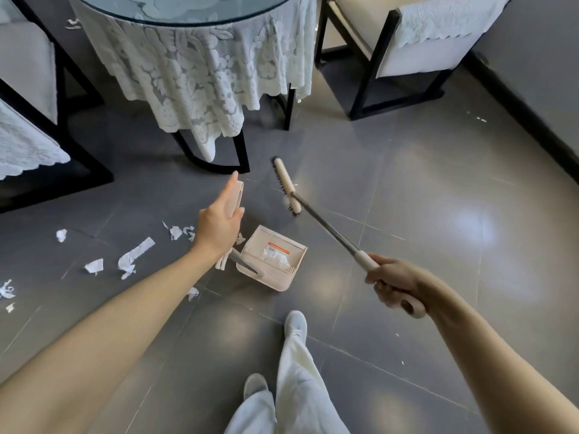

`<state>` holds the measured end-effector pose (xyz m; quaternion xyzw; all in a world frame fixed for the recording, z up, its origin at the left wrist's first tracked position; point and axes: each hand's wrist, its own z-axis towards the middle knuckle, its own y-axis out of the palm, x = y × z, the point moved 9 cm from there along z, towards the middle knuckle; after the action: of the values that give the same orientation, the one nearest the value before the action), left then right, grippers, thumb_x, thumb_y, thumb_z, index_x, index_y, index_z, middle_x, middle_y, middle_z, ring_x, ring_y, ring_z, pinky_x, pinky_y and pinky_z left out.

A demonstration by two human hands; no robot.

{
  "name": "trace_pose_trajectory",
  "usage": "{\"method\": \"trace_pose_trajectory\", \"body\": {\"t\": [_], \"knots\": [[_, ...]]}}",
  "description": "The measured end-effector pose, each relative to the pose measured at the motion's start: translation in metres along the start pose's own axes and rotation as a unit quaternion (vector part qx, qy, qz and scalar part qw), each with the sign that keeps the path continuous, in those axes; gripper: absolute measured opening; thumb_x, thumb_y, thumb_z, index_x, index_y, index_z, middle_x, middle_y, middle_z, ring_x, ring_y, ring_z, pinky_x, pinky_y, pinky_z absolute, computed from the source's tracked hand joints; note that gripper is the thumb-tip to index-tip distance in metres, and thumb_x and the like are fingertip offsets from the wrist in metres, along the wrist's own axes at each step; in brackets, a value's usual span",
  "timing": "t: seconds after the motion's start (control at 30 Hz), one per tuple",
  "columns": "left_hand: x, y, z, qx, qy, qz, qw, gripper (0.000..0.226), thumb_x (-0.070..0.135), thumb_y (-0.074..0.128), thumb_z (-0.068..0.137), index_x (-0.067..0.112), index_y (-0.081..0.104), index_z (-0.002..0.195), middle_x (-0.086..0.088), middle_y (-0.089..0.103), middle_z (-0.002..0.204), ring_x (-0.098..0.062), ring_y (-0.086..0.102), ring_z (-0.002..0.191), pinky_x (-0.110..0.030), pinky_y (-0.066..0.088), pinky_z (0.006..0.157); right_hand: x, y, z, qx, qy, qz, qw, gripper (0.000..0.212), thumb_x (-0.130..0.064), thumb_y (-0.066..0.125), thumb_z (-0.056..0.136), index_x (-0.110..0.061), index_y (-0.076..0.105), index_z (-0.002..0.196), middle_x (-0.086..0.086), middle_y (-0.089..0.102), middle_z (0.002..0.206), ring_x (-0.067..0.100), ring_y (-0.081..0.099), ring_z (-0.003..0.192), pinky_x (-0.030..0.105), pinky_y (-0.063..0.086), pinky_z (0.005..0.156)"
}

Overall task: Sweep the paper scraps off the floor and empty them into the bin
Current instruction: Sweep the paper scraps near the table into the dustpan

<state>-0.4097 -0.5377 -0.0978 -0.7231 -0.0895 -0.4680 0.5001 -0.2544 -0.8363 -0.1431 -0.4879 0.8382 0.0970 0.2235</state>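
White paper scraps (pixel 134 256) lie scattered on the dark tiled floor at the left, with several more around them. A cream dustpan (pixel 272 258) stands on the floor in the middle and has some scraps inside. My left hand (pixel 219 225) holds the top of the dustpan's long handle (pixel 237 195), with the forefinger stretched along it. My right hand (pixel 394 285) grips the cream end of the broom handle. The broom head (pixel 286 186) is out in front, just right of the table leg and beyond the dustpan. No bin is in view.
A round glass-topped table with a lace cloth (pixel 200 73) stands ahead on black legs. Black-framed chairs stand at the left (pixel 37 98) and back right (pixel 404 57). A grey wall with dark skirting (pixel 532 114) runs along the right. My feet (pixel 294 324) are below the dustpan.
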Motion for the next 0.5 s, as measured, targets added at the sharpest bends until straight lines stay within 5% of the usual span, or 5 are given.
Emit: {"method": "trace_pose_trajectory", "body": {"t": [0.2, 0.3, 0.43, 0.5], "knots": [[0.002, -0.009, 0.038, -0.015, -0.024, -0.014, 1.000, 0.068, 0.006, 0.056, 0.094, 0.039, 0.030, 0.148, 0.020, 0.046, 0.134, -0.025, 0.057, 0.118, -0.025, 0.040, 0.102, -0.091, -0.034, 0.091, 0.100, -0.040, -0.149, 0.983, 0.041, 0.006, 0.040, 0.086, -0.016, 0.051, 0.118, 0.005, 0.041, 0.049, 0.014, 0.036, 0.032, 0.020, 0.033, 0.037], [-0.001, -0.017, 0.052, -0.027, -0.012, 0.009, 1.000, 0.070, 0.006, 0.058, 0.094, 0.040, 0.028, 0.148, 0.007, 0.053, 0.139, -0.034, 0.061, 0.110, -0.036, 0.045, 0.100, -0.128, -0.037, 0.129, 0.125, -0.045, -0.239, 0.962, 0.034, 0.003, 0.037, 0.087, -0.007, 0.051, 0.116, 0.009, 0.045, 0.050, 0.019, 0.039, 0.037, 0.024, 0.035, 0.041], [-0.013, -0.036, 0.065, -0.022, -0.006, 0.036, 0.999, 0.070, 0.006, 0.061, 0.092, 0.036, 0.031, 0.148, 0.025, 0.041, 0.133, -0.025, 0.052, 0.124, 0.004, 0.027, 0.090, -0.146, -0.019, 0.149, 0.099, -0.013, -0.320, 0.942, 0.018, 0.000, 0.036, 0.091, -0.004, 0.049, 0.103, 0.008, 0.049, 0.036, 0.017, 0.040, 0.025, 0.015, 0.034, 0.034], [-0.022, -0.051, 0.069, -0.025, -0.009, 0.029, 0.999, 0.073, 0.007, 0.061, 0.092, 0.048, 0.030, 0.143, 0.028, 0.041, 0.129, -0.019, 0.050, 0.125, 0.010, 0.022, 0.084, -0.144, -0.001, 0.147, 0.067, 0.008, -0.361, 0.930, 0.010, -0.002, 0.037, 0.091, -0.006, 0.046, 0.091, 0.004, 0.048, 0.030, 0.016, 0.038, 0.019, 0.013, 0.032, 0.031]]}}
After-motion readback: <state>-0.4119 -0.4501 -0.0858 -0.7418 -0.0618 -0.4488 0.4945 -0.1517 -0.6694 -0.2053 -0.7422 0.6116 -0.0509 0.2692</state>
